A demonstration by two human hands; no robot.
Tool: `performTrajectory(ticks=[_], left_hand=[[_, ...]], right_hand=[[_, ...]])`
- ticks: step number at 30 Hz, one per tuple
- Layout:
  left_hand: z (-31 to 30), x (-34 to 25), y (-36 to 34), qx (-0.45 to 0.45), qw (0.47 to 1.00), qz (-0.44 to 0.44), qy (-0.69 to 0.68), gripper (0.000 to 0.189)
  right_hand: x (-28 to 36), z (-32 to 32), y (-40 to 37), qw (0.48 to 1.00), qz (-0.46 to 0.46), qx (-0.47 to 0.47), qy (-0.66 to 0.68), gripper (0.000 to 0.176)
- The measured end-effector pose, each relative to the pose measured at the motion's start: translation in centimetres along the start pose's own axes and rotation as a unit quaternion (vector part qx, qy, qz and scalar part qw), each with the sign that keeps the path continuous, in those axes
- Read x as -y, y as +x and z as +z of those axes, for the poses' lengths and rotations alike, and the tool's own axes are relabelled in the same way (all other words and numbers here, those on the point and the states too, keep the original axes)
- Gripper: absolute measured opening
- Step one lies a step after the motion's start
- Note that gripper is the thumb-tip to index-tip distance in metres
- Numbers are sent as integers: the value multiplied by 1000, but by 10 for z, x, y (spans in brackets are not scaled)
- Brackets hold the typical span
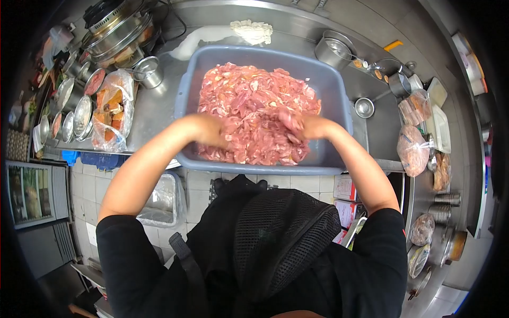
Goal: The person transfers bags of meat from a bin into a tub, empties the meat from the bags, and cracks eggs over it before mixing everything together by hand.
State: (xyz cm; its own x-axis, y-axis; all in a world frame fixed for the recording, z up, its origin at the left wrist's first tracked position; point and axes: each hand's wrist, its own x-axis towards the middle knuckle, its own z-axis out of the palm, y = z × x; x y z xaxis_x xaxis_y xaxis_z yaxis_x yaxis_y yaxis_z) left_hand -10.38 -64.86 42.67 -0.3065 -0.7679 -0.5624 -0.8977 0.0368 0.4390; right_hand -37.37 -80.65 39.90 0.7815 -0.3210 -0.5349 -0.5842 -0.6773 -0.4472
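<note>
A large grey-blue plastic tub stands on the steel counter, holding a heap of pink raw meat pieces with pale fatty bits. My left hand reaches into the left side of the heap; motion smears it and its fingers are lost in the meat. On the right side, my right hand grips a clump of the meat slightly raised from the heap. Its fingertips are mostly hidden by the pieces.
A crumpled pale cloth lies behind the tub. A steel pot and a ladle are to the right, a metal cup and bagged orange food to the left. A plastic-lined bin stands below the counter.
</note>
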Motion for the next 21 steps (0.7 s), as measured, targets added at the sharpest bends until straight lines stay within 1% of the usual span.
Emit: performTrajectory(ticks=[1, 2, 3, 4, 5, 6, 7, 8, 9, 10, 11, 12, 13, 14, 15, 16, 17, 18, 19, 20, 21], left_hand=[[19, 6, 7, 24, 999, -32, 25, 83], [38, 12, 16, 48, 996, -63, 49, 86], [42, 2, 21, 69, 990, -120, -32, 81], [42, -1, 29, 71, 990, -120, -33, 81], [45, -4, 38, 96, 980, -137, -106, 78], [49, -7, 48, 120, 965, -152, -179, 76], [56, -11, 59, 51, 981, -135, -126, 70], [64, -1, 72, 48, 982, -135, -126, 70], [72, 14, 87, 2, 983, -81, -162, 71], [74, 22, 94, -44, 979, -26, -195, 72], [59, 12, 76, -25, 928, -65, -367, 50], [63, 20, 81, -29, 928, -65, -364, 50], [71, 36, 95, -109, 886, -43, -448, 47], [72, 45, 102, -185, 831, -18, -525, 44], [29, 2, 55, -226, 794, -40, -563, 44], [6, 1, 52, -231, 844, -82, -476, 48], [-9, 15, 63, -209, 857, -4, -472, 57], [-21, 29, 76, -185, 863, 74, -464, 66], [-35, 38, 89, -187, 864, 75, -461, 66], [-48, 47, 102, -225, 929, 40, -289, 63], [-54, 51, 112, -256, 961, 4, -106, 61]], right_hand=[[-20, 20, -8, 993, -32, -31, -109, 67], [-41, 45, -6, 972, -64, -62, -216, 64], [-47, 66, 5, 973, -65, -59, -215, 64], [-48, 87, 20, 982, -10, -59, -177, 65], [-40, 101, 31, 988, 47, -58, -137, 66], [13, 70, 24, 991, 87, 37, -92, 62], [64, 34, 15, 983, 124, 130, -48, 57], [49, 50, 37, 998, 37, 53, 24, 50], [30, 69, 61, 994, -52, -25, 95, 44], [24, 71, 74, 994, -55, -27, 93, 44], [21, 70, 85, 957, 25, -12, 290, 42], [23, 68, 92, 875, 101, 3, 474, 40], [39, 65, 86, 759, 52, 10, 649, 41], [48, 49, 82, 761, 47, 7, 647, 41], [56, 34, 77, 805, 41, -62, 588, 40], [58, 23, 78, 841, 37, -129, 524, 39], [32, 18, 104, 894, -1, -148, 424, 41], [73, -29, 68, 949, 140, -92, 268, 49], [67, -33, 76, 959, 83, -177, 203, 54], [58, -33, 86, 955, 25, -261, 137, 58], [53, -30, 92, 955, 24, -264, 137, 58]])
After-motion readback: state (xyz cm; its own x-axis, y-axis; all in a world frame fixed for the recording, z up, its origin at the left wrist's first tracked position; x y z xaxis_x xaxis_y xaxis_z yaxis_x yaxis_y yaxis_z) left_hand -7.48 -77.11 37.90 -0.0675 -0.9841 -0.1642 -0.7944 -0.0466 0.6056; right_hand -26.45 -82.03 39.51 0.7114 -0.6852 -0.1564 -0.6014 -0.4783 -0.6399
